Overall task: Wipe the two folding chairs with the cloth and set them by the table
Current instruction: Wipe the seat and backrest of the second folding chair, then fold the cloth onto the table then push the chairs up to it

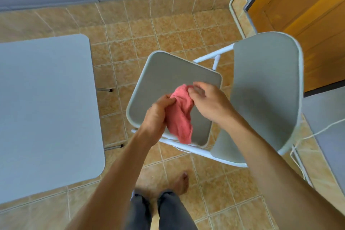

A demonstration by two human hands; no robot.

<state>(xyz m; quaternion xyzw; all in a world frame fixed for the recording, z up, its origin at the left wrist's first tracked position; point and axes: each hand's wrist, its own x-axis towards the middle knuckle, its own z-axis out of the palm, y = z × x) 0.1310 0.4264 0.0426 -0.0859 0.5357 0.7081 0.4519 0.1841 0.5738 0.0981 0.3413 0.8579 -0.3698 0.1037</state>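
Note:
A grey folding chair with a white metal frame stands unfolded in front of me, its seat [164, 76] toward the table and its backrest [265, 87] to the right. Over the seat I hold a pink cloth [181, 114] with both hands. My left hand [158, 114] grips the cloth's left side. My right hand [207, 99] pinches its upper edge. The cloth hangs down bunched between them, above the seat's near edge. Only one chair is in view.
A grey table [44, 110] stands to the left, two of its legs showing near the chair. An orange wooden door [306, 17] is at the right. A white cord [317, 132] trails by the chair's backrest. My bare foot [182, 183] is on the tiled floor.

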